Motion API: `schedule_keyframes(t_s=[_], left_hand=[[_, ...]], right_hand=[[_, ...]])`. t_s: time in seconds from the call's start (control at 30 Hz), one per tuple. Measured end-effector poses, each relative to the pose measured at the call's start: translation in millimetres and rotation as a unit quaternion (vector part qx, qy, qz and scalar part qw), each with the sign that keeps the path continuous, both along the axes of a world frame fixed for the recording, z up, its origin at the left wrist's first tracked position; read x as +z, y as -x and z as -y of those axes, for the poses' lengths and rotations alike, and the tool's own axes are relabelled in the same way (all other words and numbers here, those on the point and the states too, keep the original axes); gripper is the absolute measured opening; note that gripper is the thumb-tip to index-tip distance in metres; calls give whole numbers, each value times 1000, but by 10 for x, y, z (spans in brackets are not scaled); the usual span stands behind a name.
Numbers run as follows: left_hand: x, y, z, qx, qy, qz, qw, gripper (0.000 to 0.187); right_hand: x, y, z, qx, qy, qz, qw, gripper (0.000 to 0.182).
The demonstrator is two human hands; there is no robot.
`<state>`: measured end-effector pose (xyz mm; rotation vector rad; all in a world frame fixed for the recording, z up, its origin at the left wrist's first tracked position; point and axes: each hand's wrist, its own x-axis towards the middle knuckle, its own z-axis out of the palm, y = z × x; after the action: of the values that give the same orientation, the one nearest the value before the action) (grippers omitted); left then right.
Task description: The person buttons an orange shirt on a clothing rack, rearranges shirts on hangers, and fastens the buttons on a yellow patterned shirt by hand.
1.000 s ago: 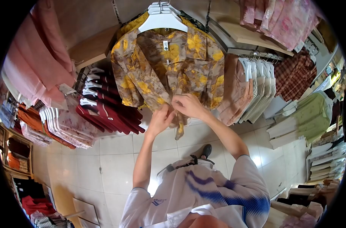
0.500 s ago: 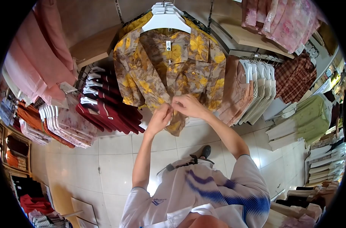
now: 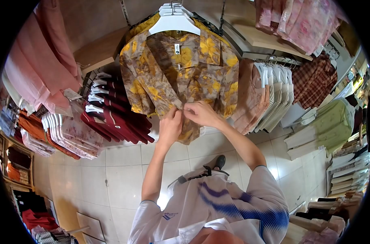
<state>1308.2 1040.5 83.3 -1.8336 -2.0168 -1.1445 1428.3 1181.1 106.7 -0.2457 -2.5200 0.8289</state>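
A brown shirt with yellow flowers [image 3: 209,83] hangs in front of me on a white hanger [image 3: 174,25]. A white label [image 3: 177,49] shows inside its collar. The upper part of the front lies apart, with buttons along one edge. My left hand [image 3: 171,124] is closed, pinching the shirt's front edge. Close beside it, my right hand [image 3: 200,114] is also closed, its fingertips pinching the opposite front edge. The fingertips of both hands nearly meet, and whatever small part lies between them is hidden.
Dark red tops [image 3: 113,118] hang to the left, beneath a wooden shelf [image 3: 99,51]. On the right hang pink and striped garments [image 3: 276,101] and a checked shirt [image 3: 315,79]. Pink clothing [image 3: 42,61] fills the upper left. Pale tiles [image 3: 124,179] cover the floor.
My left hand has turned and moved slightly up along the shirt's edge, closer to the right fingertips. My right hand stays nearly in place. The view has shifted a little.
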Motion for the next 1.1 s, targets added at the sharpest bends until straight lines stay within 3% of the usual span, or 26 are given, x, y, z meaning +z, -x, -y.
schedule_keyframes(t_s=[0.27, 0.43, 1.1], left_hand=[[-88, -14, 3, -11, 15, -61, 998, 13], [-93, -2, 18, -74, 18, 23, 997, 14], [-162, -47, -21, -1, 2, -66, 998, 20]], right_hand=[[52, -75, 30, -3, 14, 32, 999, 23], [47, -98, -1, 4, 35, 26, 999, 24], [58, -97, 62, 15, 74, 14, 997, 24]])
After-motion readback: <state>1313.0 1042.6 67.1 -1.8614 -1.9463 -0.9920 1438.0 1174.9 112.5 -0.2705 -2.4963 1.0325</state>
